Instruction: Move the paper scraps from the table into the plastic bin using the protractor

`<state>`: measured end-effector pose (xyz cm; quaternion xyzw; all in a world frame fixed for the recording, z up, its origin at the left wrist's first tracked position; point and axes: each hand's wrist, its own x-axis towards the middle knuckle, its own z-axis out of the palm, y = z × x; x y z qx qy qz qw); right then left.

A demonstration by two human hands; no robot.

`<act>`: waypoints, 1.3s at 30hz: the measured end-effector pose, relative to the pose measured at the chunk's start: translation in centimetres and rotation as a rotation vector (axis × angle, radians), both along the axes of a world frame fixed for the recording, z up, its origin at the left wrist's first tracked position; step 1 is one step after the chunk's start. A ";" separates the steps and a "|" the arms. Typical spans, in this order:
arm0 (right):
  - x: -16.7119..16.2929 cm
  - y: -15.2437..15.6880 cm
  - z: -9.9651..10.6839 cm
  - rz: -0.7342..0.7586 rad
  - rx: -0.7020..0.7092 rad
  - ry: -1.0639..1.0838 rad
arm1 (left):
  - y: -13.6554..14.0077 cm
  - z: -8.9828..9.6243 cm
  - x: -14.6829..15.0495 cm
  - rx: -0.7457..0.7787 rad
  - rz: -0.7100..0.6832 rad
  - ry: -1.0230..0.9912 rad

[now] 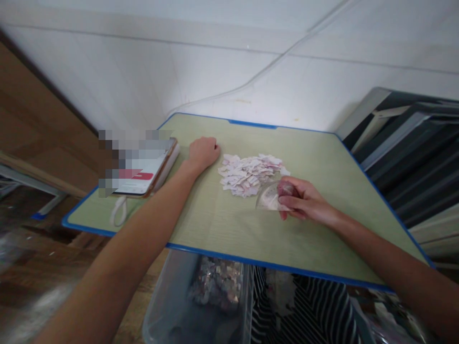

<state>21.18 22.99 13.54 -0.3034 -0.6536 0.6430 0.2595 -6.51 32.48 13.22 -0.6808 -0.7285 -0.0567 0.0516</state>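
On the pale green table lies a loose pile of torn white and pinkish paper scraps. My left hand rests on the tabletop to the left of the pile, fingers curled into a loose fist with nothing visible in it. At the pile's near right edge, my right hand is closed on a clear half-round plastic piece. A reddish patch shows at the fingers behind or on the plastic; I cannot tell which. The plastic's straight edge faces me.
A phone leans on a white block at the table's left, a white strap loop below it. Under the front edge stand a clear plastic bin and a black-and-white striped bag. Dark panels lean at right; a wall rises behind.
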 end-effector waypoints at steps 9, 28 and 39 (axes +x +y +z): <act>3.1 2.3 1.1 -0.345 0.261 -0.126 | 0.1 -0.2 -0.2 0.016 0.011 0.005; 6.7 4.4 2.3 -0.405 0.503 -0.422 | -0.2 0.3 0.0 -0.012 0.022 0.018; 6.0 2.8 3.1 -0.138 0.309 -0.435 | -0.1 0.3 -0.1 -0.024 0.033 0.008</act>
